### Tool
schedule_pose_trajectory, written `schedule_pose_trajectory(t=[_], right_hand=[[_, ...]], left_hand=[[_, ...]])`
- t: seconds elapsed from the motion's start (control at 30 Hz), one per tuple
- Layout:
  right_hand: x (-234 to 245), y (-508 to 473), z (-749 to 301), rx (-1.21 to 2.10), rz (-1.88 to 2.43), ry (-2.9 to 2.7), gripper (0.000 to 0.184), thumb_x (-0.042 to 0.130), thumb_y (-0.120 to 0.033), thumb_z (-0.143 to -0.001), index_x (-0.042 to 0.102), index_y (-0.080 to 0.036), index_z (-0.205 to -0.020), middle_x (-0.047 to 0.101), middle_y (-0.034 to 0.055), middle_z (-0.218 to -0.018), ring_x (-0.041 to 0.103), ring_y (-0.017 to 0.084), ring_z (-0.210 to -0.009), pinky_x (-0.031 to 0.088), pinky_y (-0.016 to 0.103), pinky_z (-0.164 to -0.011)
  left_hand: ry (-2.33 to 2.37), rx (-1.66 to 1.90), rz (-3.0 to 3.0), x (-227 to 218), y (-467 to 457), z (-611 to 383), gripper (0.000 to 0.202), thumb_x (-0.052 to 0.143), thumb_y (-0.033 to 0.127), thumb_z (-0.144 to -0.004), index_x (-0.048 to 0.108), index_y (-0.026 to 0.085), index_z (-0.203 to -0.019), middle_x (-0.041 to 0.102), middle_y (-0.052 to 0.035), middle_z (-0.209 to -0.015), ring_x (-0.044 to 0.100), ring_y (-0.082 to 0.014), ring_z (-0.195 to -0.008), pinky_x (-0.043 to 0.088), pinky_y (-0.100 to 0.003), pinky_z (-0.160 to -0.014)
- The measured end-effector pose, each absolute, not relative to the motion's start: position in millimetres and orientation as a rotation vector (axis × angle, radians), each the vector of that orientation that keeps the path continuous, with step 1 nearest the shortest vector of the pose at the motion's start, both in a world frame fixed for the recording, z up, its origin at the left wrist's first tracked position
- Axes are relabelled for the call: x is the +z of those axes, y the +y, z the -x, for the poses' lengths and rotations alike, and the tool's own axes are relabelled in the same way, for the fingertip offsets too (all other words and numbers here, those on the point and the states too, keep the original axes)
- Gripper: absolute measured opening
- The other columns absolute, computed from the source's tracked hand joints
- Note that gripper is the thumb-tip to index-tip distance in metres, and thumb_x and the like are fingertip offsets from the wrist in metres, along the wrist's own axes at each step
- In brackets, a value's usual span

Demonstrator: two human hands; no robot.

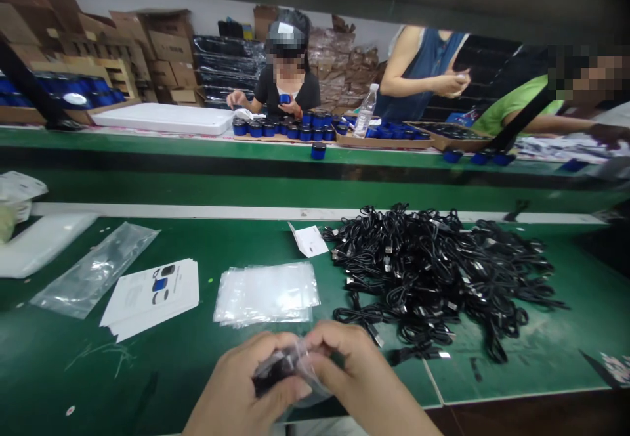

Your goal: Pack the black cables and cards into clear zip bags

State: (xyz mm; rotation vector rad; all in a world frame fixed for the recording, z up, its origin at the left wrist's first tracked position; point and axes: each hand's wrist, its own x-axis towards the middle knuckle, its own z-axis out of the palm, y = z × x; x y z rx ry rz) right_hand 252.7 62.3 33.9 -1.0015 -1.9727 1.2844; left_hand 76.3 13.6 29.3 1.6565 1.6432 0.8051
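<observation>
My left hand (249, 383) and my right hand (347, 367) meet at the near edge of the green table (207, 357). Together they pinch a small clear plastic bag (308, 367) with a coiled black cable (273, 371) partly inside it. Both hands have their fingers closed on the bag. Just beyond the hands lies a stack of empty clear bags (268, 293). To the right spreads a big heap of coiled black cables (433, 278). Left of the bags sits a stack of printed white leaflets (155, 295).
A larger clear bag (96, 268) and a white sheet (42, 242) lie at the left. A small white card (310, 239) rests by the cable heap. Across a green conveyor (246, 190), other people work among blue round items (295, 127), a water bottle (365, 111) and cardboard boxes.
</observation>
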Motion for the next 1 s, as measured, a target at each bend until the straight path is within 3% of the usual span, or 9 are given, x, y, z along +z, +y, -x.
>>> schedule_pose_trajectory(t=[0.1, 0.2, 0.43, 0.73, 1.0], right_hand=[[29.4, 61.0, -253.6, 1.460, 1.035, -1.756, 0.016, 0.061, -0.023, -0.078, 0.064, -0.017, -0.092, 0.064, 0.0024, -0.077, 0.058, 0.016, -0.069, 0.046, 0.026, -0.063], [26.4, 60.0, -254.3, 1.336, 1.057, -1.819, 0.007, 0.061, -0.020, -0.077, 0.066, -0.017, -0.079, 0.061, 0.0016, -0.072, 0.057, 0.015, -0.067, 0.044, 0.026, -0.063], [31.3, 63.3, -256.3, 1.219, 1.084, -1.901, 0.012, 0.060, -0.019, -0.079, 0.062, -0.017, -0.067, 0.055, -0.0012, -0.066, 0.053, 0.013, -0.063, 0.040, 0.024, -0.059], [30.3, 63.6, -260.8, 1.303, 1.086, -1.849, 0.016, 0.053, -0.025, -0.083, 0.058, -0.017, -0.069, 0.051, -0.0014, -0.065, 0.048, 0.013, -0.062, 0.037, 0.025, -0.058], [27.7, 61.9, -254.8, 1.141, 0.944, -2.041, 0.013, 0.052, -0.016, -0.084, 0.056, -0.018, -0.071, 0.053, -0.0014, -0.070, 0.050, 0.012, -0.064, 0.036, 0.022, -0.057]], left_hand=[[1.713, 0.965, -1.428, 27.6, 14.0, -85.1, 0.019, 0.060, 0.045, -0.075, 0.067, 0.027, -0.075, 0.066, 0.0041, -0.068, 0.061, -0.0156, -0.061, 0.047, -0.023, -0.056], [1.690, 1.069, -1.257, 21.5, 11.8, -92.5, 0.023, 0.063, 0.048, -0.072, 0.067, 0.025, -0.073, 0.064, 0.0034, -0.065, 0.058, -0.0154, -0.060, 0.044, -0.023, -0.056], [1.524, 1.217, -1.071, 25.0, 10.9, -88.9, 0.026, 0.061, 0.047, -0.076, 0.066, 0.023, -0.068, 0.058, 0.0034, -0.067, 0.053, -0.0119, -0.061, 0.041, -0.018, -0.056], [1.566, 1.312, -1.058, 28.5, 5.8, -85.4, 0.020, 0.064, 0.040, -0.074, 0.066, 0.025, -0.061, 0.055, 0.0032, -0.064, 0.049, -0.0123, -0.062, 0.040, -0.017, -0.055], [1.586, 1.144, -1.167, 26.2, 7.0, -79.5, 0.023, 0.062, 0.041, -0.075, 0.066, 0.023, -0.061, 0.053, 0.0033, -0.062, 0.048, -0.0112, -0.058, 0.037, -0.018, -0.053]])
